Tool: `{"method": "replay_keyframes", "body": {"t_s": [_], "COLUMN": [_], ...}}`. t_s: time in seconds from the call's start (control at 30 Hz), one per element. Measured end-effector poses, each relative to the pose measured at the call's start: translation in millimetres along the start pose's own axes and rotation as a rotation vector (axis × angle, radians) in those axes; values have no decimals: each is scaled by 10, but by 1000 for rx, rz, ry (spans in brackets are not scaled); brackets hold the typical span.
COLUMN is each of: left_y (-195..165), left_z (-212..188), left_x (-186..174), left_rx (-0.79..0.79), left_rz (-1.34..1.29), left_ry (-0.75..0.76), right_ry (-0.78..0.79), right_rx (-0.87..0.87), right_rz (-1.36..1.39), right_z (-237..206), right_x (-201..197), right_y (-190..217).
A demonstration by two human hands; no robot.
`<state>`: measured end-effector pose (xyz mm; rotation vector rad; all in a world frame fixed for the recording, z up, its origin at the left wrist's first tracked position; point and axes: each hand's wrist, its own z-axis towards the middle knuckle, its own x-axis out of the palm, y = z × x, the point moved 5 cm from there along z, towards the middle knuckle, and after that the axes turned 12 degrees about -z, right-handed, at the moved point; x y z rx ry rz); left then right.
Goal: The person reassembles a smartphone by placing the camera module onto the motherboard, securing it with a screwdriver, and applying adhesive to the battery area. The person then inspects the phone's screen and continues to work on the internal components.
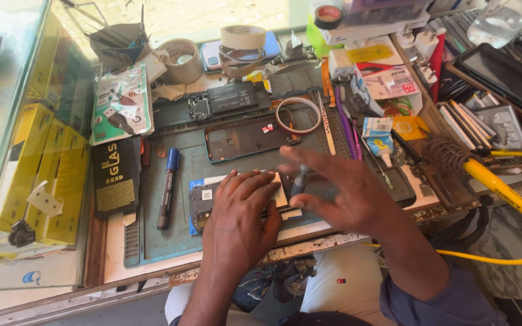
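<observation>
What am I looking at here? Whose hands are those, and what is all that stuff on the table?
This one picture comes from a camera worn on a person's head, looking down at their own two hands. No robot is here. The left hand presses on an opened phone lying on a green work mat. The right hand holds a small dark tool; it is blurred, so I cannot tell what kind. Around them lie a blue marker pen, an empty phone frame, a ring of brown tape, a little glue tube and a yellow curly cable.
</observation>
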<state>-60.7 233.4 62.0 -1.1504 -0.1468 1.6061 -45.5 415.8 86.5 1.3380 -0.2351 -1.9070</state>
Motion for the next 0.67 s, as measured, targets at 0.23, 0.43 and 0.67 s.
{"method": "replay_keyframes", "body": {"t_s": [0.23, 0.43, 0.67], "left_y": [27, 11, 28], "left_z": [15, 6, -39], "left_x": [18, 17, 9], "left_rx": [-3, 22, -2], "left_rz": [-13, -13, -18], "left_ry": [12, 13, 21], "right_ry": [11, 36, 73], "right_rx": [-2, 67, -19], "right_rz": [89, 8, 113], "right_z": [-56, -75, -52], "right_x": [28, 87, 91], "right_y": [-25, -17, 150]}}
